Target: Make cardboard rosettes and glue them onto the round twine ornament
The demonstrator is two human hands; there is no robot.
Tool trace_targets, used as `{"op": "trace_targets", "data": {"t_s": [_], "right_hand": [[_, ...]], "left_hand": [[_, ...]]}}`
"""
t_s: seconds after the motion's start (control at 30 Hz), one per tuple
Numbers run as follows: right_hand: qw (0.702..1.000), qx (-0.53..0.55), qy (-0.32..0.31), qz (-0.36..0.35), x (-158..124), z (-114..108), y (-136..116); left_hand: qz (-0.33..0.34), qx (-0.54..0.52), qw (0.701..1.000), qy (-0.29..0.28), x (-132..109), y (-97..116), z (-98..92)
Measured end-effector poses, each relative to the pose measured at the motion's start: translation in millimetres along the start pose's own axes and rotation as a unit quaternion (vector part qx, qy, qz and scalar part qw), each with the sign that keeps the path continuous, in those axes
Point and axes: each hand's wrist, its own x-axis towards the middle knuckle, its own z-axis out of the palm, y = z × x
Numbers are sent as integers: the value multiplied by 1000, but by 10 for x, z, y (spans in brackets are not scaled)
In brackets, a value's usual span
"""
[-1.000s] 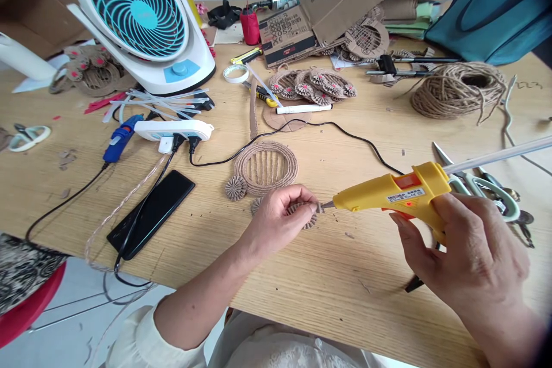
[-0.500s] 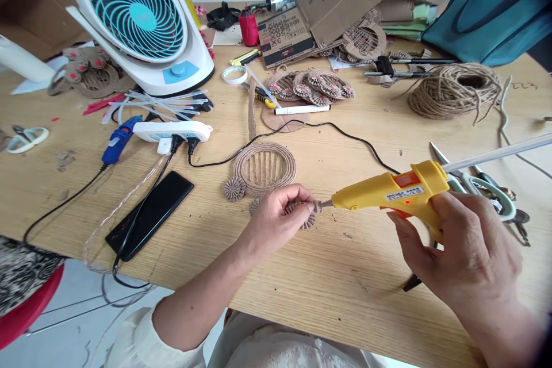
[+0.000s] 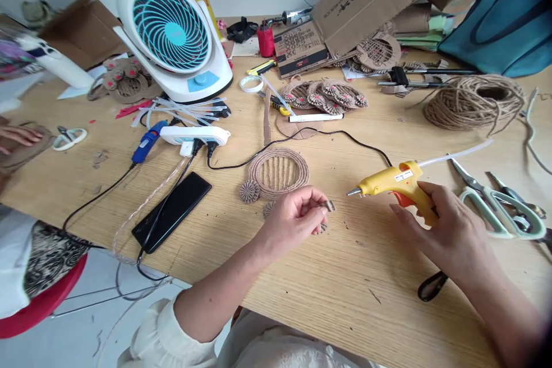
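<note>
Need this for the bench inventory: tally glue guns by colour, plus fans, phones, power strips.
Yellow glue gun (in the right hand): 1
Blue glue gun: 1
Fan: 1
Phone: 1
Power strip: 1
Total: 5

Our left hand (image 3: 302, 213): fingers curled, thumb and index pinching. Left forearm (image 3: 228, 279) bare, slants up rightward. Our right hand (image 3: 452, 233) well apart, fingers wrapped in grip. Right forearm (image 3: 502, 305) angles in from lower right.

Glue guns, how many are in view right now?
2. The yellow glue gun is in the right hand, and the blue glue gun lies beside the white power strip. Any behind the fan would be hidden.
</note>
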Motion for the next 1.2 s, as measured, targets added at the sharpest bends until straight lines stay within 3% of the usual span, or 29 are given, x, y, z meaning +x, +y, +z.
{"op": "trace_targets", "data": {"t_s": [0.2, 0.4, 0.67, 0.83, 1.0, 1.1, 1.2], "right_hand": [[999, -23, -24, -28, 56, 180, 48], [997, -22, -46, -56, 107, 299, 81], [997, -46, -32, -50, 161, 331, 151], [994, -106, -24, -30, 144, 299, 199], [993, -94, -15, -74, 232, 48, -15], [990, -30, -85, -104, 545, -62, -271], [975, 10, -215, -60, 1051, 34, -551]], "left_hand": [[34, 83, 994, -59, -70, 14, 40], [86, 188, 977, -59, -111, 79, 50], [86, 251, 962, -63, -121, 24, 83], [143, 339, 927, -72, -93, -58, 74], [176, 435, 879, -91, -62, -174, 66], [183, 500, 842, -91, -75, -170, 54], [164, 556, 811, -74, -83, -110, 4]]}}
